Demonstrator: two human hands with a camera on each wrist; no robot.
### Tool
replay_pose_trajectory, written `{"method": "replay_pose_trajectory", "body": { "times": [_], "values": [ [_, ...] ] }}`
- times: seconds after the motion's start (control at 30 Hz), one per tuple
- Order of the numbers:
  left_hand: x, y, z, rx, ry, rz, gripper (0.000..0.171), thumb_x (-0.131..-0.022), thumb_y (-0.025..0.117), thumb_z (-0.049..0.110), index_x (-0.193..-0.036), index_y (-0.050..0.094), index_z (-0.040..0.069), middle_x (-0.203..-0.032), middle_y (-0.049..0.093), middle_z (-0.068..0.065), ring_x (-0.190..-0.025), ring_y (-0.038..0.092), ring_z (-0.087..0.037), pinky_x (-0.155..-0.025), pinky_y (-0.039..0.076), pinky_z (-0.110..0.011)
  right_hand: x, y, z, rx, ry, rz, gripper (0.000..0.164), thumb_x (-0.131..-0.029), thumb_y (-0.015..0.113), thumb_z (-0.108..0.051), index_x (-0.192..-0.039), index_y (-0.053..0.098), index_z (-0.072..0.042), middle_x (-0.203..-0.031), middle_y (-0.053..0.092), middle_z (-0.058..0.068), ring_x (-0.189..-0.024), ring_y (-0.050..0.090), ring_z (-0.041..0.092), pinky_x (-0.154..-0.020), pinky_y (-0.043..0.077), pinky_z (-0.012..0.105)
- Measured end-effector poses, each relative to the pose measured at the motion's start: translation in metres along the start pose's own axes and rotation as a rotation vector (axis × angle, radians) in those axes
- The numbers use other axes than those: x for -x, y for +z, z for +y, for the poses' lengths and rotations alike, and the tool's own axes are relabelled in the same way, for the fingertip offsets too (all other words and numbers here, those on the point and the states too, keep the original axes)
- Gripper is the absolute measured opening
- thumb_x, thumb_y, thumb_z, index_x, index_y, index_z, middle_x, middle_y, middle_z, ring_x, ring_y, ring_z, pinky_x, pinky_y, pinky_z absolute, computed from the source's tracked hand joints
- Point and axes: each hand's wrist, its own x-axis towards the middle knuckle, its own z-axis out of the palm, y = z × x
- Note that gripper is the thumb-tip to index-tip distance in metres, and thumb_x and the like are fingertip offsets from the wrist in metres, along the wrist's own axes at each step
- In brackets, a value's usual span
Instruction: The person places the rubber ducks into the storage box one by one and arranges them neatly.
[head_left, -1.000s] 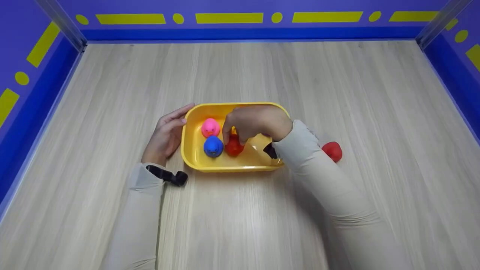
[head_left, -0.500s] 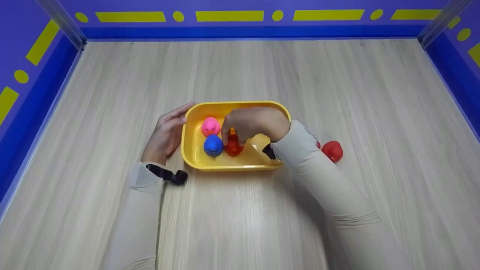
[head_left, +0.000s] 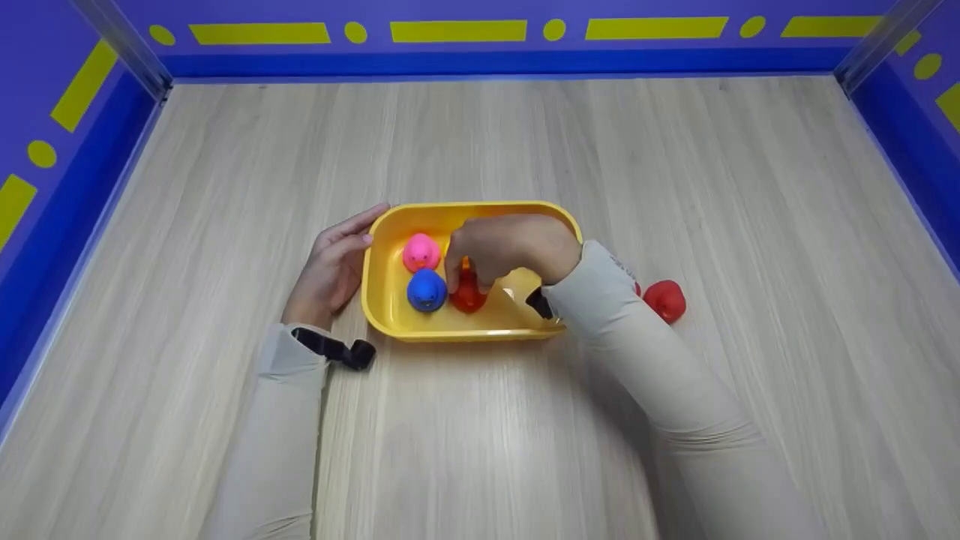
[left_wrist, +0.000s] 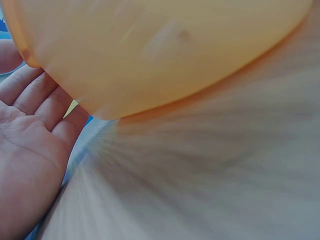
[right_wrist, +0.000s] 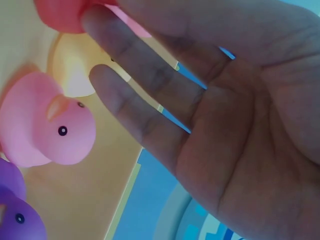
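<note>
In the head view my right hand (head_left: 510, 244) reaches down into a yellow basin (head_left: 480, 335) and pinches a red toy duck (head_left: 468, 292) with its fingertips. A blue toy duck (head_left: 427, 290) touches or nearly touches it on the left, with a pink toy duck (head_left: 421, 252) just behind. The right wrist view shows a pink duck (right_wrist: 47, 120), a purple duck (right_wrist: 20, 210) and a yellow duck (right_wrist: 72, 65) near the fingers; the hand mostly hides this part from above. My left hand (head_left: 334, 262) rests against the basin's left end, fingers fairly straight along its outer wall.
Right of the basin, a red rounded toy (head_left: 665, 301) lies on the wooden table (head_left: 480, 442). Another red bit (head_left: 637, 289) peeks out beside my right sleeve. Blue-purple walls (head_left: 480, 64) with yellow marks border the table at the back and sides.
Almost nothing moves. The right sleeve has shifted slightly left since the first frame, baring the second red bit beside it. Both hands keep their places.
</note>
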Motion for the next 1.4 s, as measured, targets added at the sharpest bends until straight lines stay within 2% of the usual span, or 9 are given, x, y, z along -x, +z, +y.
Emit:
{"method": "replay_pose_trajectory", "body": {
  "times": [0.4, 0.6, 0.87, 1.1, 1.4],
  "values": [
    [0.000, -0.002, -0.001, -0.016, 0.006, -0.016, 0.044, -0.090, 0.041, -0.006, -0.131, 0.056, -0.005, -0.122, 0.064, -0.003, -0.115, 0.059, -0.017, -0.101, 0.048, -0.028, 0.007, 0.002, -0.003, 0.008, -0.010, 0.031, 0.033, -0.085, 0.069, -0.007, -0.115, 0.071, -0.020, -0.107, 0.065, -0.002, -0.096, 0.053, 0.020, -0.088, 0.051, 0.029],
    [0.000, -0.002, -0.001, -0.019, -0.001, -0.013, 0.044, -0.089, 0.042, -0.006, -0.132, 0.055, -0.004, -0.123, 0.064, -0.003, -0.115, 0.059, -0.017, -0.101, 0.048, -0.028, 0.014, 0.003, -0.002, 0.005, -0.026, 0.068, 0.033, -0.085, 0.070, -0.010, -0.116, 0.071, -0.021, -0.110, 0.066, -0.002, -0.095, 0.054, 0.020, -0.088, 0.052, 0.030],
    [0.000, -0.001, 0.000, -0.028, 0.006, 0.005, 0.043, -0.089, 0.042, -0.007, -0.130, 0.057, -0.004, -0.122, 0.064, -0.002, -0.115, 0.059, -0.016, -0.101, 0.048, -0.027, 0.028, 0.004, 0.004, 0.013, -0.134, 0.158, 0.031, -0.086, 0.070, -0.010, -0.116, 0.071, -0.017, -0.111, 0.068, 0.000, -0.099, 0.058, 0.020, -0.089, 0.053, 0.031],
    [0.000, -0.001, 0.000, -0.023, 0.002, 0.002, 0.043, -0.089, 0.042, -0.006, -0.130, 0.057, -0.004, -0.122, 0.064, -0.003, -0.115, 0.058, -0.017, -0.101, 0.048, -0.027, 0.039, 0.006, 0.013, 0.025, -0.226, 0.239, 0.030, -0.086, 0.070, -0.008, -0.114, 0.072, -0.016, -0.106, 0.070, 0.001, -0.094, 0.061, 0.019, -0.084, 0.054, 0.029],
    [0.000, -0.001, 0.000, -0.028, -0.003, 0.012, 0.044, -0.090, 0.042, -0.006, -0.132, 0.053, -0.006, -0.123, 0.064, -0.003, -0.116, 0.058, -0.016, -0.102, 0.047, -0.027, 0.054, 0.007, 0.022, -0.047, -0.232, 0.307, 0.032, -0.085, 0.071, -0.008, -0.117, 0.070, -0.012, -0.109, 0.070, 0.006, -0.095, 0.062, 0.019, -0.088, 0.055, 0.032]
  ]
}}
